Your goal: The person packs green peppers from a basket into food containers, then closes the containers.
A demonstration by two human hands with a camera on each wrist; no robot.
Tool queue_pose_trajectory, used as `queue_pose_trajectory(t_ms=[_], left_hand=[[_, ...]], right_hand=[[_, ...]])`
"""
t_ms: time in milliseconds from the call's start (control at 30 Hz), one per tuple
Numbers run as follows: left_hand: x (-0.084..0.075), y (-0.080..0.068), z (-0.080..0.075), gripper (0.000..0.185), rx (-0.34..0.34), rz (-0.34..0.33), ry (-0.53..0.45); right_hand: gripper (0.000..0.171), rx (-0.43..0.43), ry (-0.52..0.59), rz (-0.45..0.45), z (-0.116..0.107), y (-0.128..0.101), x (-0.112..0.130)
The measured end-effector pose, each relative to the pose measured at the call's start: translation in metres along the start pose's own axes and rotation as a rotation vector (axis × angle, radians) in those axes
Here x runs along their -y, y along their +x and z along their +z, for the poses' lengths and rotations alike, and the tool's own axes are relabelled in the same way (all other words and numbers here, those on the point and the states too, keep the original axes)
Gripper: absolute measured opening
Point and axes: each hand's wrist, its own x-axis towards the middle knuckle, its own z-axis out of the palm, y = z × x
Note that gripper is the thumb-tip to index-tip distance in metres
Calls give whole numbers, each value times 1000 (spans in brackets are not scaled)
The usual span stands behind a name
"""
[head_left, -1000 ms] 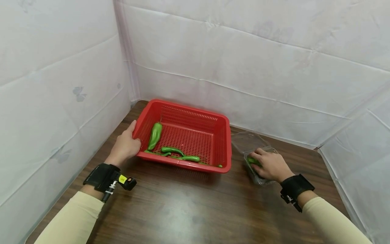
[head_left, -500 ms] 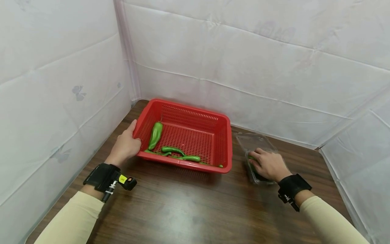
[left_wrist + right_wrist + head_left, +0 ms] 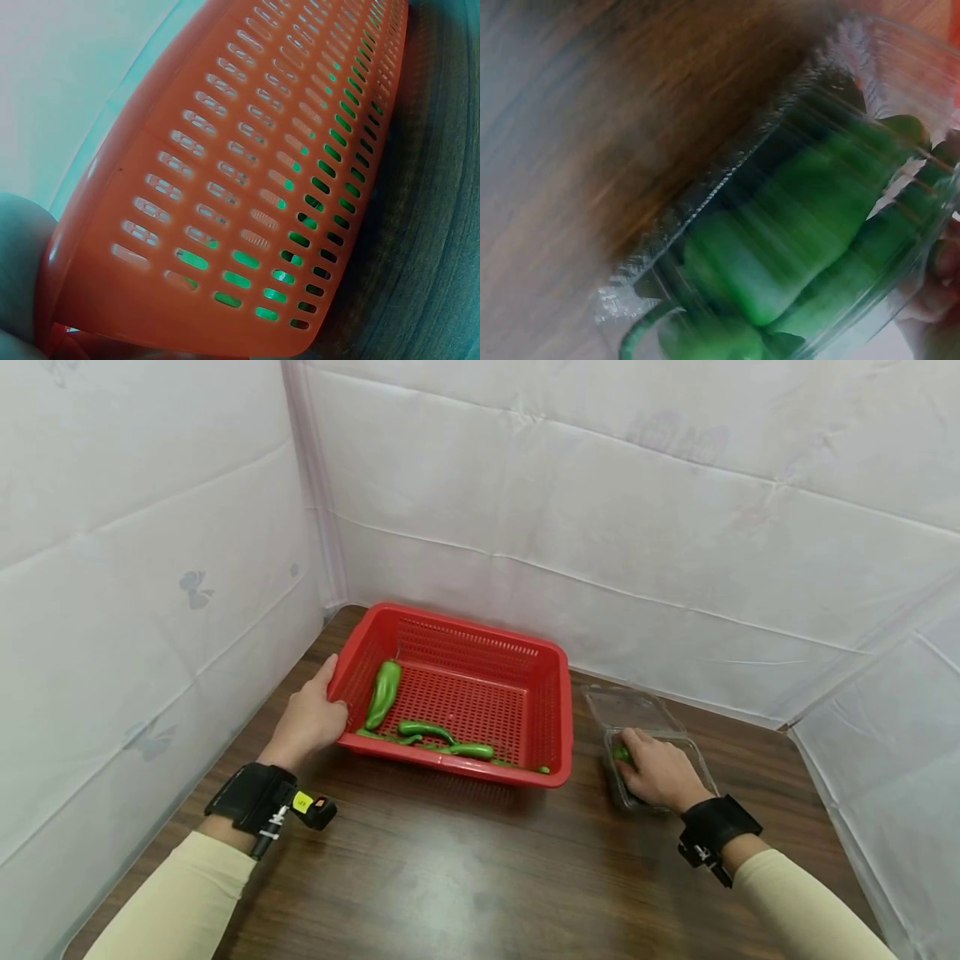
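My left hand (image 3: 306, 718) grips the left rim of a red plastic basket (image 3: 558, 718), with the thumb over the rim. In the left wrist view the basket's slotted side wall (image 3: 142, 187) fills much of the frame. My right hand (image 3: 660, 770) reaches down into a clear plastic clamshell box (image 3: 701, 768) right of the basket. Its thumb and fingers are curled about a green pepper (image 3: 621, 752), mostly hidden under the hand. In the blurred right wrist view, several green peppers (image 3: 780, 225) show through the box wall, with fingertips (image 3: 930, 296) at the right edge.
Inside the basket lie a large green pepper (image 3: 384, 693), a curved green chili (image 3: 423, 728) and several others along the near side. The box's hinged lid (image 3: 632, 708) stands folded back. White sheeting (image 3: 600, 527) encloses the brown wooden table (image 3: 450, 877) behind and at both sides.
The clear box has shifted slightly right and its lid has tilted a little. My right hand has moved slightly within the box. The left hand and basket have stayed nearly still.
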Motion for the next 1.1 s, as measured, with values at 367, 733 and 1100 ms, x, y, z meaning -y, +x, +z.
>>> queue_pose_trajectory(t_ms=[367,733,1100], left_hand=[[2,-1,-4,78,-11,8,7],[6,1,-4,79,3,7,2],[3,1,0,78,6,24,10]], right_hand=[[37,-13,-8,51,-28,-14,-25],[47,61,58,8,-22,-23,-42],[46,37,82,24,-12,-20,-23]])
